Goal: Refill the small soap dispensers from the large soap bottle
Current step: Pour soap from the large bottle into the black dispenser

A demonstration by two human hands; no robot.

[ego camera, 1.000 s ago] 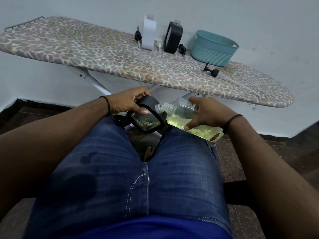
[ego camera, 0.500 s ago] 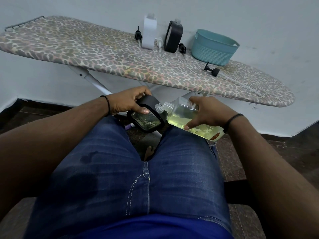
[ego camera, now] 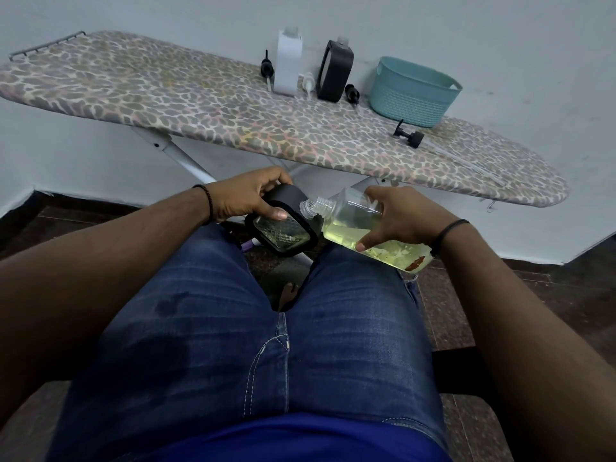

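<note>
From the head view, a seated person in blue jeans (ego camera: 260,328) holds two containers over the knees. The left hand (ego camera: 246,198) has its grip curled round a small black-framed soap dispenser (ego camera: 283,225), thumb laid across the clear face, fingers wrapped over the black top. The dispenser is tilted, and greenish liquid shows behind its window. The right hand (ego camera: 400,215) has its grip closed round the large soap bottle (ego camera: 353,228), a clear bottle lying nearly on its side with pale yellow-green soap pooled along its lower wall. Its open threaded neck points left and sits right at the top corner of the dispenser; whether they touch cannot be told.

Beyond the hands stands an ironing board (ego camera: 200,105) with a spotted cover, set against a pale wall. Along its far edge stand a white dispenser (ego camera: 288,65) and a second black dispenser (ego camera: 335,71), both upright, without pumps. Loose pump heads lie round them: a black one (ego camera: 266,70) left of the white dispenser, a white one (ego camera: 308,83) between the two, another black one (ego camera: 352,93) just right of the black dispenser. A teal basket (ego camera: 413,91) sits toward the right end, and a fourth black pump (ego camera: 408,135) lies on its side near the basket's front.
</note>
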